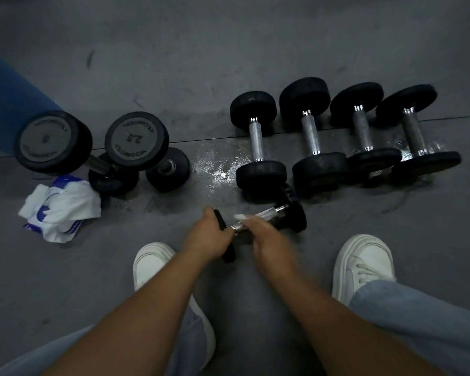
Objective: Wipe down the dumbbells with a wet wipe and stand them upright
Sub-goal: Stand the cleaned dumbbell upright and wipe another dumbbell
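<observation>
Fingers of the left hand [209,237] clamp the near head of a dumbbell [296,215] that lies crosswise just ahead of two white shoes [364,264]. The blurred right hand [266,237] curls a wet wipe [240,217] over its steel handle. Farther left, a crumpled wipes pack [60,210] lies beside two upright dumbbells [136,139]. Farther right, four dumbbells [310,137] lie in a row on the damp floor [217,169].

Dumbbell heads [136,139]: matt black rubber, scuffed. Handles [256,142]: bright metal, knurled mid-section, polished collars. Floor [228,50]: matt grey, scuffed, with a glossy wet patch [217,169] mid-frame. Wipe pack [60,210] at 9 o'clock: crinkled white plastic film. Shoes [364,264]: smooth white.
</observation>
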